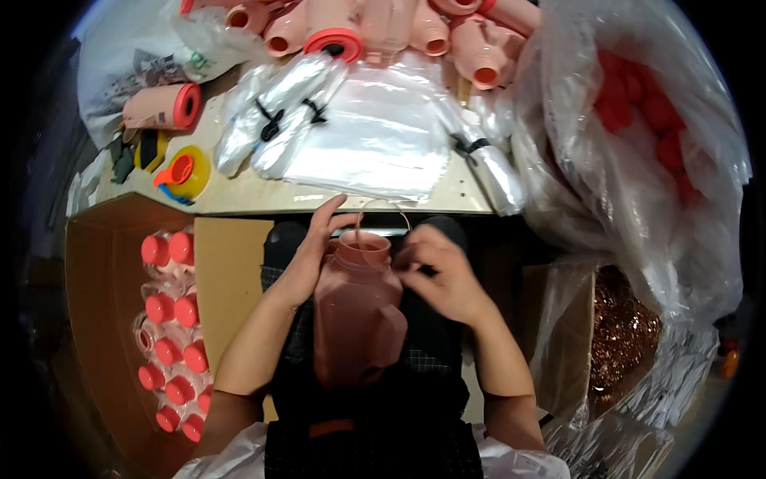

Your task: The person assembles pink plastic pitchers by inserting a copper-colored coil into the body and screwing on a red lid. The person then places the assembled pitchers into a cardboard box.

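Observation:
A pink plastic jug [351,319] with a side handle stands uncapped between my legs, its round mouth facing up. My left hand [309,259] holds the jug by its left shoulder near the neck, the index finger raised. A thin copper-coloured wire loop [384,201] arches above the jug's mouth, one side dipping into it. My right hand [439,275], slightly blurred, is closed at the right side of the neck, where the loop's other side reaches its fingers. The fingertips there are partly hidden.
A bench [239,191] ahead bears clear plastic bags [371,132] and several pink jugs [335,28]. Left is a carton [100,319] of red-capped bottles [179,391]. Right are a box of shiny copper-coloured wire [618,343] and a bag [558,104] of red pieces [638,104].

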The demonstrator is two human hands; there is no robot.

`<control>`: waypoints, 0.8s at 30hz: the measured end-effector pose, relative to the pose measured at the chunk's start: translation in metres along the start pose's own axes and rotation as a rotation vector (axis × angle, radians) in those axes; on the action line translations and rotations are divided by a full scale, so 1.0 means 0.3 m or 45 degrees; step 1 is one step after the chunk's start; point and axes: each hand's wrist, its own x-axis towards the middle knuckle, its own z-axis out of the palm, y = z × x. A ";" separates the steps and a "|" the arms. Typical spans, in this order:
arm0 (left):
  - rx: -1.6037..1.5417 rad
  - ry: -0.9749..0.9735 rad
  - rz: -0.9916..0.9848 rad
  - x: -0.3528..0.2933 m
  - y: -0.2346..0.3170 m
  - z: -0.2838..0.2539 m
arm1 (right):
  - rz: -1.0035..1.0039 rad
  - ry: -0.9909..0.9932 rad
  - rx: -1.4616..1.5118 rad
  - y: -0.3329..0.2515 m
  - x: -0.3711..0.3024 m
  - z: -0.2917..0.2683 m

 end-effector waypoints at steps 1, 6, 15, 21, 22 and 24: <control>-0.195 0.011 -0.030 -0.011 0.052 0.047 | 0.044 -0.001 0.120 -0.019 0.039 0.068; 0.176 0.177 0.092 -0.062 -0.043 -0.048 | -0.043 0.264 0.296 0.081 0.039 0.225; -0.031 0.434 0.028 -0.125 -0.050 0.011 | 0.062 0.627 0.731 0.106 0.023 0.351; 0.075 0.594 0.135 -0.180 -0.028 0.072 | -0.038 0.538 0.539 0.102 -0.020 0.321; 0.224 0.608 0.251 -0.183 -0.041 0.069 | -0.067 0.521 0.544 0.104 -0.020 0.322; 0.276 0.614 0.289 -0.192 -0.044 0.077 | 0.040 0.612 0.666 0.079 0.000 0.337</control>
